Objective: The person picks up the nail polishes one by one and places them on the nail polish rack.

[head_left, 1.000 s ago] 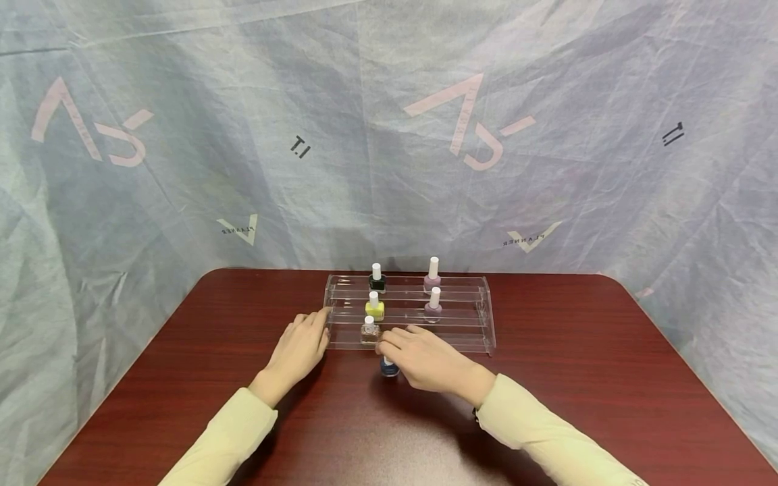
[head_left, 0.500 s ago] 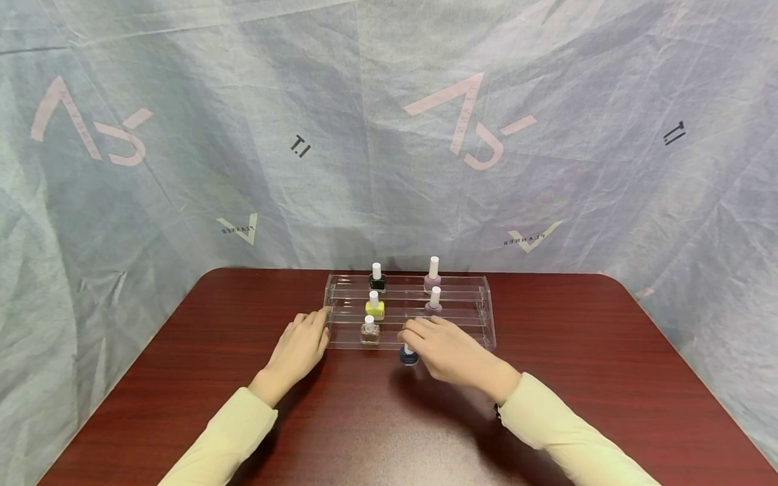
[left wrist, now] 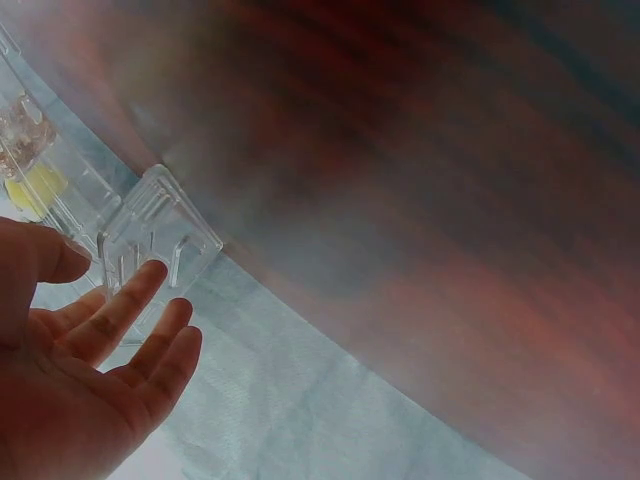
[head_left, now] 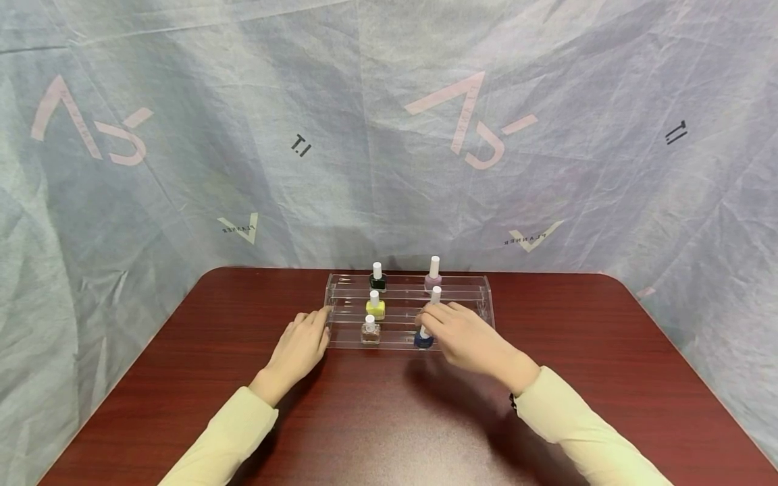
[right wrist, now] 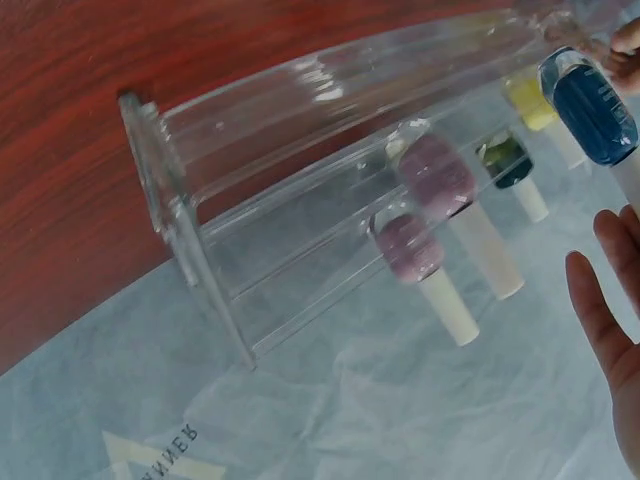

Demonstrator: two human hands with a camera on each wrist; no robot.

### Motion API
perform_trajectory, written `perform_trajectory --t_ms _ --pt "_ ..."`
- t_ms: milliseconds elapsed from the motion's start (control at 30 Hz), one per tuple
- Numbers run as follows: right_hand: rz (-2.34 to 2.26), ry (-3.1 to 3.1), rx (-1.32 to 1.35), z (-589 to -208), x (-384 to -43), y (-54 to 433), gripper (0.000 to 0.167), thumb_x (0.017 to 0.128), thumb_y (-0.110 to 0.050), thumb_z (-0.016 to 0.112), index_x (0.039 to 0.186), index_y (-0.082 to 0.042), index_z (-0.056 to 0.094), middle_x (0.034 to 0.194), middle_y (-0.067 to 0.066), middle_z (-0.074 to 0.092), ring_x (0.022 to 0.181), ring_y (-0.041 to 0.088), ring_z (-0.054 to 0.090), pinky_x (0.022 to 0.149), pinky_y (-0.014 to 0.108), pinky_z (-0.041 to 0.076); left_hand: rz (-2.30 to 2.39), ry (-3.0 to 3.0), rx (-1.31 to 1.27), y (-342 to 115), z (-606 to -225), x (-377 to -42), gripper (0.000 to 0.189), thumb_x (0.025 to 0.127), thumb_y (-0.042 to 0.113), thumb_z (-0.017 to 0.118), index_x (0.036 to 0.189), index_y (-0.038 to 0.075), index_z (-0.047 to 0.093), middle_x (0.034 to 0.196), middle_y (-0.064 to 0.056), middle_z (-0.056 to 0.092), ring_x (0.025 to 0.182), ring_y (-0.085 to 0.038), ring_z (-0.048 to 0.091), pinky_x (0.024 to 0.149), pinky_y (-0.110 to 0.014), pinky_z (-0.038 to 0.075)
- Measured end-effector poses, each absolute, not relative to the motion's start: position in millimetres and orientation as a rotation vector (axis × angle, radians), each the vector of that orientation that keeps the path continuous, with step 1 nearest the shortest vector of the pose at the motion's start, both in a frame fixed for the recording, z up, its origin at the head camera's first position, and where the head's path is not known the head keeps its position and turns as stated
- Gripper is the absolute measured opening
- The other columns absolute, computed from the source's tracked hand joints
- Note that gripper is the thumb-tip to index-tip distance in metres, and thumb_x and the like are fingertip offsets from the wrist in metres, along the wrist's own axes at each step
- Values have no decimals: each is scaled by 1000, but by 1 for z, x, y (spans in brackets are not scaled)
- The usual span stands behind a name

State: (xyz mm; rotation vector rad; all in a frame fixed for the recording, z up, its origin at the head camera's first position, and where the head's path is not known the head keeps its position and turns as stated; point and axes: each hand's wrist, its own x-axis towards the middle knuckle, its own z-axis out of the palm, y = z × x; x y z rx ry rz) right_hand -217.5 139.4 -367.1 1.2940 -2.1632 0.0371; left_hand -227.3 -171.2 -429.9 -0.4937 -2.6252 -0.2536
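Observation:
Beside the left end of a clear tiered rack [head_left: 398, 336], my left hand [head_left: 296, 345] touches the end panel with loosely extended fingers; the left wrist view shows them against the clear side. My right hand [head_left: 471, 341] pinches a dark blue nail polish bottle [head_left: 423, 339] by its white cap, over the right part of the front tier. In the right wrist view the blue bottle [right wrist: 592, 108] appears slightly tilted; whether its base touches the tier I cannot tell. To its left on that tier stands a glittery clear-brown nail polish bottle [head_left: 370, 333].
On the middle tier are a yellow bottle [head_left: 375, 309] and a mauve bottle [right wrist: 407, 247], partly hidden by my right hand in the head view. A dark green bottle [head_left: 377, 281] and another mauve one [head_left: 433, 281] stand at the back. Fabric [head_left: 365, 135] hangs behind the table [head_left: 577, 351].
My right hand has carried the blue bottle rightward and away from me, from in front of the rack to over its front tier. The left hand has stayed put.

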Motion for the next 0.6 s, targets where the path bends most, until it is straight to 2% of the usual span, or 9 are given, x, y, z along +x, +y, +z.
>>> perform_trajectory --t_ms 333,600 --pt "33 -2226 1243 -365 -223 149 33 72 2 58 103 -10 57 96 0 57 88 15 55 74 30 46 -264 -2646 -480 -172 -429 -227 40 88 15 56 126 5 50 108 -12 64 98 -32 56 76 -43 46" --pt "20 -2276 1198 -368 -228 153 31 76 0 60 105 -10 57 97 -1 57 85 14 56 73 30 46 -255 -2636 -488 -171 -429 -227 40 87 15 57 125 4 51 109 -12 64 97 -32 57 76 -43 47"
